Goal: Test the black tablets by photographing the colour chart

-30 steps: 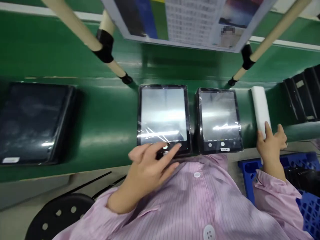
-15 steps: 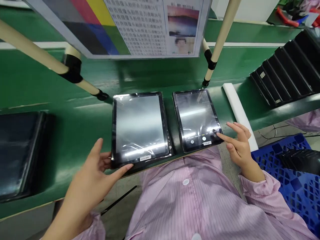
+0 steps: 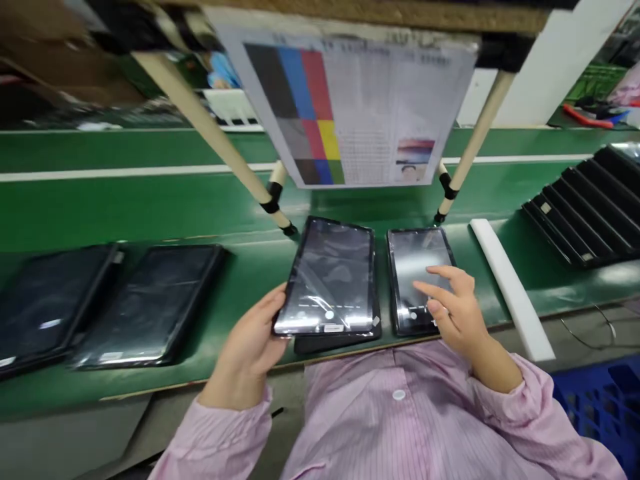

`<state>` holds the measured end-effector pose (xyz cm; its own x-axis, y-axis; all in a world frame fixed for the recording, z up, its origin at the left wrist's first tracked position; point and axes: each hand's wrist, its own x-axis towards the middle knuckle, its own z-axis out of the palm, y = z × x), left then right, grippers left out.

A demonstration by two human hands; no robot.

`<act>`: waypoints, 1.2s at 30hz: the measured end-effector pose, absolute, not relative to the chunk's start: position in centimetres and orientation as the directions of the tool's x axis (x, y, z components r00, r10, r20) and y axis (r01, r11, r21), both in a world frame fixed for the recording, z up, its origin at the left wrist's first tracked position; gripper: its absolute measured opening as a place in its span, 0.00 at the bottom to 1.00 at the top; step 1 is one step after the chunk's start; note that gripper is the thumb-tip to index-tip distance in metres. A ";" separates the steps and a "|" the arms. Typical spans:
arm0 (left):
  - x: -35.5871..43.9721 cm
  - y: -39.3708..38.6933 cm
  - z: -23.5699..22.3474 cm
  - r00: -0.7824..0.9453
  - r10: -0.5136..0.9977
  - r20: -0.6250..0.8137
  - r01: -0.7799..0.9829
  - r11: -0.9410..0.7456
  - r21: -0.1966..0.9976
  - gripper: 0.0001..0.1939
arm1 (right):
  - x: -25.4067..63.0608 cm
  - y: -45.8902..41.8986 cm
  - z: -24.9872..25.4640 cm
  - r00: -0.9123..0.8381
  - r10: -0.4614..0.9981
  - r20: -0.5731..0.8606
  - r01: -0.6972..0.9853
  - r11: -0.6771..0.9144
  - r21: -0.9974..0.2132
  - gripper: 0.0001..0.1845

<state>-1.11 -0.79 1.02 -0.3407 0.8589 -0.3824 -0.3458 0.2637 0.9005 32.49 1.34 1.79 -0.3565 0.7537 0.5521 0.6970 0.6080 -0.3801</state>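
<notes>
My left hand (image 3: 250, 347) grips the lower left edge of a black tablet (image 3: 333, 273) wrapped in clear film. That tablet is turned a little and partly raised off another dark tablet (image 3: 320, 345), most of which it hides. A few white camera-style icons show along its lower screen, above a small white label. Beside it, to the right, a second film-covered tablet (image 3: 413, 250) lies face up on the green bench. Over its lower right part hovers my right hand (image 3: 457, 310), index finger stretched out and other fingers loosely bent. Whether the fingertip touches the glass I cannot tell.
More dark tablets (image 3: 155, 300) lie at the left of the green bench (image 3: 245, 267). A white foam strip (image 3: 510, 287) and a leaning row of black tablets (image 3: 585, 207) are at the right. Ahead, a colour test chart (image 3: 370, 120) hangs from a pipe frame (image 3: 205, 133). A blue crate (image 3: 600, 393) stands below right.
The view has tilted up and shifted left. My left hand has closed on the left tablet and partly raised it, turning it. My right index finger has moved from the right tablet's lower corner towards mid-screen.
</notes>
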 end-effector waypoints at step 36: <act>5.4 -0.3 0.5 -0.255 0.641 0.723 0.776 -0.310 0.549 0.72 | 23.3 8.2 4.6 -0.147 0.972 0.183 -0.456 0.097 -0.885 0.30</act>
<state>5.41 -0.25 0.53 -0.2555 0.6415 0.7233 0.7764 -0.3097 0.5489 23.32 8.24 4.58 -0.1468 0.9722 0.1826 -0.4562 0.0973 -0.8846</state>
